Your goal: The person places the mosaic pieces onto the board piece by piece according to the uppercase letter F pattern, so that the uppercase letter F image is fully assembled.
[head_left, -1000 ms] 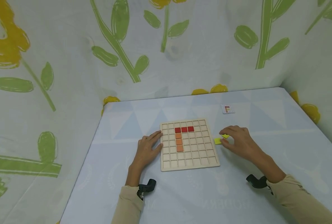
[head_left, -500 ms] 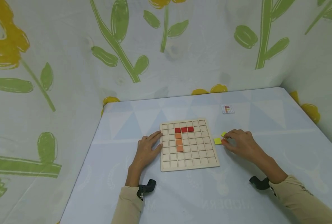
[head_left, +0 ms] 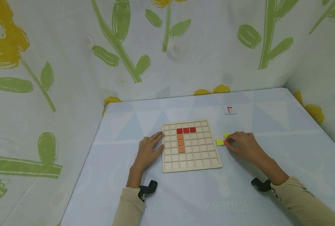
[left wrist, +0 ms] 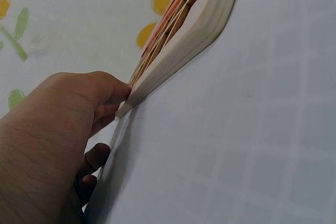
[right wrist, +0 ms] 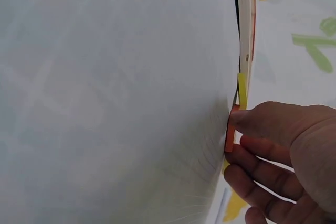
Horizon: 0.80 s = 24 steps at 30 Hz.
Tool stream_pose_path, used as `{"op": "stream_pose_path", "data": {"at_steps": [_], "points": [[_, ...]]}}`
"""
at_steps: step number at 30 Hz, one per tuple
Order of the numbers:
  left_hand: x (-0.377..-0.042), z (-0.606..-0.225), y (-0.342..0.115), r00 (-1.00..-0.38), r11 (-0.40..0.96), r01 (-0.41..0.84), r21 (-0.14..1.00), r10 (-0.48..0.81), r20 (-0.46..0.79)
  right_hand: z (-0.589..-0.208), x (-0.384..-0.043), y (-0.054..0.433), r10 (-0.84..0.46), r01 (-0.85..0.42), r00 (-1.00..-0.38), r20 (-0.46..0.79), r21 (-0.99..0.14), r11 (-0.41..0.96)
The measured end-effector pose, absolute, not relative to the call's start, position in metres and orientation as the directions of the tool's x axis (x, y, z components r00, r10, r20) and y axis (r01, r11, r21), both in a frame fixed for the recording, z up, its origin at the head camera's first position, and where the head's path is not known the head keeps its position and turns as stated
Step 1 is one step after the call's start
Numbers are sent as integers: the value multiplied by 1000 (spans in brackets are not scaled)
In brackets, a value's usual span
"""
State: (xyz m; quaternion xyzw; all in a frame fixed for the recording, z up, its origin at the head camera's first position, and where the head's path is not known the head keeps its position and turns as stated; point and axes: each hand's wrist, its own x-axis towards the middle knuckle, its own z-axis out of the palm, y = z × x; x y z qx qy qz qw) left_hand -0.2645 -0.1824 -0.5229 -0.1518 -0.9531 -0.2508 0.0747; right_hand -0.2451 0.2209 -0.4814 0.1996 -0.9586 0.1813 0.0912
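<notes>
A wooden grid board (head_left: pixel 195 164) lies flat on the table. Three red tiles (head_left: pixel 186 130) form a row in it, with three orange tiles (head_left: pixel 181 142) in a column below the leftmost red one. My left hand (head_left: pixel 148 153) touches the board's left edge with thumb and extended fingers. Right of the board, my right hand (head_left: pixel 243 145) pinches a loose orange tile (right wrist: pixel 231 135) between thumb and fingers, low at the table surface. One yellow tile (head_left: pixel 219 142) lies beside the board's right edge; another yellow tile (head_left: pixel 226 135) is partly hidden behind the right fingers.
A small card (head_left: pixel 230 110) printed with a coloured grid pattern lies farther back on the table (head_left: pixel 195 201), right of the board. Walls of flower-printed cloth (head_left: pixel 201 62) stand behind the table and at its sides.
My right hand has come slightly lower and right, away from the far yellow tile, and its fingers now close on an orange tile. The left hand and board stay put.
</notes>
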Motion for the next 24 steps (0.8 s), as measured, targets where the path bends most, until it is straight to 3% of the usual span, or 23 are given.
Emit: {"op": "stream_pose_path", "data": {"at_steps": [12,24], "points": [[-264,-523,-182,-943,834,322,448,244,225,-468,-244,225,-335,-404,-909,249,-323,856],[-262,-520,-181,-945,820,321,474,241,223,-458,-238,211,-418,-549,-818,394,-322,771]]}}
